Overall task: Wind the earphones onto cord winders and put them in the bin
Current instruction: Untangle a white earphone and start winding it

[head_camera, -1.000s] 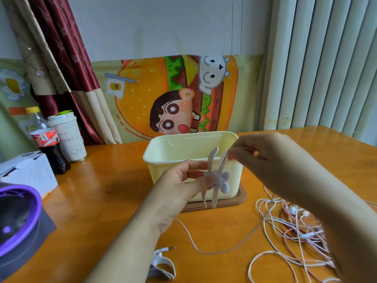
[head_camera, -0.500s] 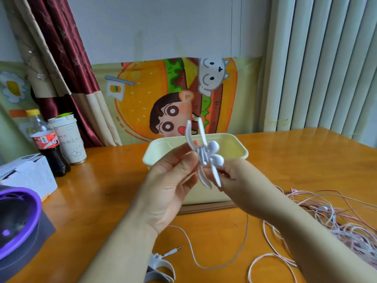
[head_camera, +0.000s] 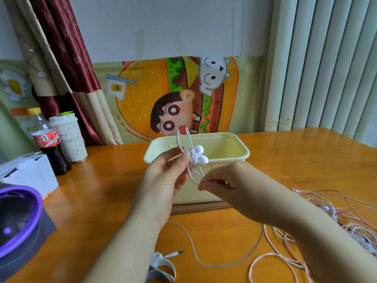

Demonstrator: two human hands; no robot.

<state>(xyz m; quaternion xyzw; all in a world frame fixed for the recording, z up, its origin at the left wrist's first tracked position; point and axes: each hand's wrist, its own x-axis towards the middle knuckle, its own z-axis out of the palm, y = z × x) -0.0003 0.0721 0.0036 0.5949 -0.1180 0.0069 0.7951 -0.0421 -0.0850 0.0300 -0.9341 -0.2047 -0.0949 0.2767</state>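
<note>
Left hand (head_camera: 161,186) is pinching the cord winder (head_camera: 192,158) by its waist, prongs pointing up. Right hand (head_camera: 224,180) sits just beside it, a bit lower, fingertips pinched on the cable (head_camera: 214,266) where it comes off the winder. So the hands are close together, each one clamped on something.

What changed: a second ago the right hand was up by the prongs, and now it's swung down underneath. Looks to me like another loop just went on. A few turns sit round the middle, and the two earbuds (head_camera: 199,149) stick out to the side.

Closest to the camera, the jack plug (head_camera: 178,252) lies on the table (head_camera: 102,201) next to a spare winder (head_camera: 163,268), with a long slack loop of cable running up to the hands. So there's plenty left to wind, I'd say.

Off to the right is a tangle of pink and white earphones (head_camera: 346,227), not touched yet.

Right behind the hands is the yellow bin (head_camera: 228,160); I can't see anything in it from here. At the back left, a cola bottle (head_camera: 47,144) and a paper cup (head_camera: 70,137).
</note>
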